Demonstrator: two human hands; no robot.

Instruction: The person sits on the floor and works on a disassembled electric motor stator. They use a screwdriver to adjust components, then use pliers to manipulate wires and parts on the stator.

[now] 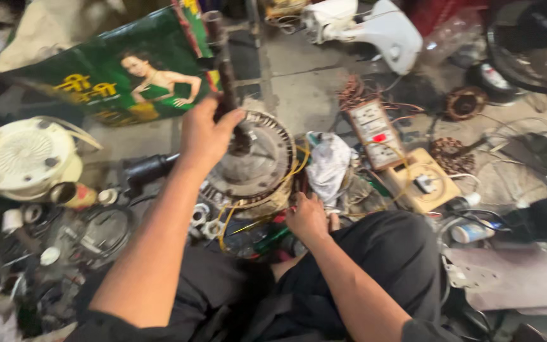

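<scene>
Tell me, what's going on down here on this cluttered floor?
A person sits on the floor among fan parts. Their left hand is closed around a dark rod-like tool that stands upright over the middle of a round fan motor with copper windings. Their right hand rests low beside the motor, near its yellow wires. A crumpled white cloth and a switchboard with sockets lie just beyond.

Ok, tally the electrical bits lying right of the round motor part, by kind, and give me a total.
Socket boards with outlets: 2 (white one, beige one)
Loose copper coil bundles: 3 (one, one, one)
White rag: 1
Total: 6
</scene>
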